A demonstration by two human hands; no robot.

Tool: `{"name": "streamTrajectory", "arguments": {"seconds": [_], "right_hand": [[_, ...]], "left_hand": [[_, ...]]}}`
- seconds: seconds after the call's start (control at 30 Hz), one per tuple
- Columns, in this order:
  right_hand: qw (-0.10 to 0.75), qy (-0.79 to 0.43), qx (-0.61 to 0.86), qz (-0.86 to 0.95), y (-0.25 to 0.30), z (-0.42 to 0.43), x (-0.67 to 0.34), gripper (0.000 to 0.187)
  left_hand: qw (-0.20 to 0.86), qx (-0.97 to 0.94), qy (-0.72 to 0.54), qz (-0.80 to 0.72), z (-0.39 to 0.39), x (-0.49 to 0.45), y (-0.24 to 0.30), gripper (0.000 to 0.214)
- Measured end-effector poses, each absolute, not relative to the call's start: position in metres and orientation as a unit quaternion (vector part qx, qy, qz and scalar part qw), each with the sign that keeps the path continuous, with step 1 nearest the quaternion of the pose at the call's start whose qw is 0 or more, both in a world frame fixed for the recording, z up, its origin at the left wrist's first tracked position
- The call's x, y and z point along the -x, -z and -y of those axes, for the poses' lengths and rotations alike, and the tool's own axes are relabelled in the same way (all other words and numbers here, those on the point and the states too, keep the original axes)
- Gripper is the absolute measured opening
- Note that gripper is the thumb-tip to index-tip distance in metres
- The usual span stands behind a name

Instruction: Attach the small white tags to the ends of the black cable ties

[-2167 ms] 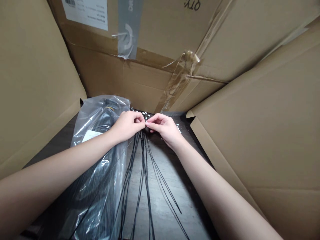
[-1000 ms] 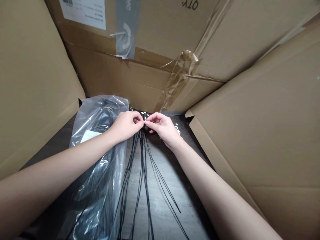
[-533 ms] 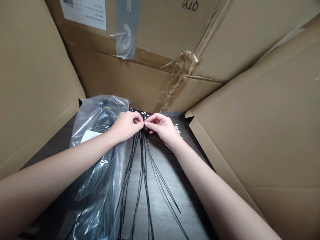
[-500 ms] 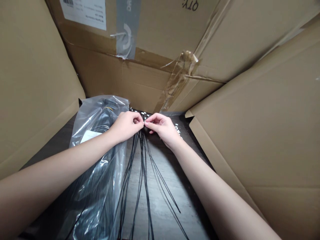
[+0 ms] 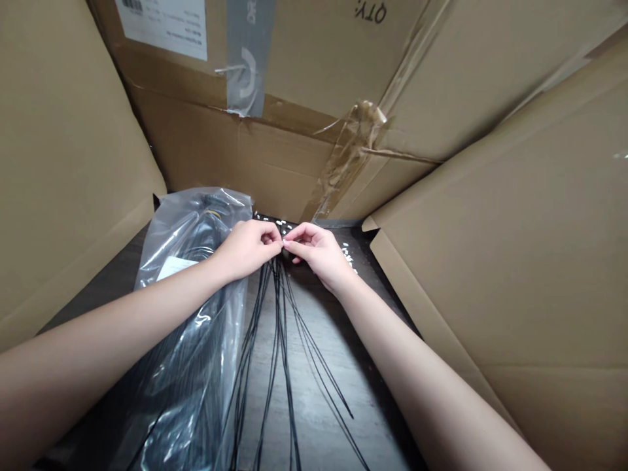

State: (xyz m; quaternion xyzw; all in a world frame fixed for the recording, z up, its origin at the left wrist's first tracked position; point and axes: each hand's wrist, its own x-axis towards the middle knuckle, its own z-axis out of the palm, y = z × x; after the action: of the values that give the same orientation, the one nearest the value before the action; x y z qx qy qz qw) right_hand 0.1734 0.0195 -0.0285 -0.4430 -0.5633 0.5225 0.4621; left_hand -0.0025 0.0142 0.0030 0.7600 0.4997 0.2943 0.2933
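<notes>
1. Head view: a tiny white piece (image 5: 284, 241), mostly hidden, sits where the left hand (image 5: 248, 250) and right hand (image 5: 322, 255) meet, near the far end of the dark bench (image 5: 318, 373).
2. Right thumb and forefinger pinch the piece.
3. Left thumb and forefinger are narrowed together; I cannot tell what they grip.
4. Thin black wires (image 5: 277, 314) fan out nearer than the hands.
5. Scattered small white bits (image 5: 348, 258) lie just beyond and beside them.
6. A clear plastic bag (image 5: 171, 212) of black strands lies beneath the left forearm.
7. Brown cardboard panels (image 5: 279, 154) stand around three sides.
</notes>
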Motion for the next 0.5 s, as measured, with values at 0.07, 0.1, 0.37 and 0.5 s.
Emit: {"name": "streamTrajectory", "arguments": {"seconds": [0.07,0.1,0.37,0.5], "right_hand": [[0.463,-0.523,0.442,0.563,0.0287,-0.0193,-0.1733,0.038],[0.463,-0.523,0.443,0.562,0.0286,-0.0192,-0.1733,0.037],[0.447,-0.512,0.453,0.577,0.0271,-0.0185,-0.1727,0.036],[0.444,-0.509,0.461,0.575,0.0266,-0.0182,-0.1723,0.036]], "left_hand": [[0.286,-0.762,-0.294,-0.501,-0.0144,0.0026,-0.0030,0.015],[0.280,-0.763,-0.294,-0.503,-0.0145,0.0026,-0.0030,0.016],[0.270,-0.752,-0.297,-0.522,-0.0150,0.0025,-0.0030,0.018],[0.280,-0.750,-0.296,-0.521,-0.0149,0.0026,-0.0031,0.018]]}}
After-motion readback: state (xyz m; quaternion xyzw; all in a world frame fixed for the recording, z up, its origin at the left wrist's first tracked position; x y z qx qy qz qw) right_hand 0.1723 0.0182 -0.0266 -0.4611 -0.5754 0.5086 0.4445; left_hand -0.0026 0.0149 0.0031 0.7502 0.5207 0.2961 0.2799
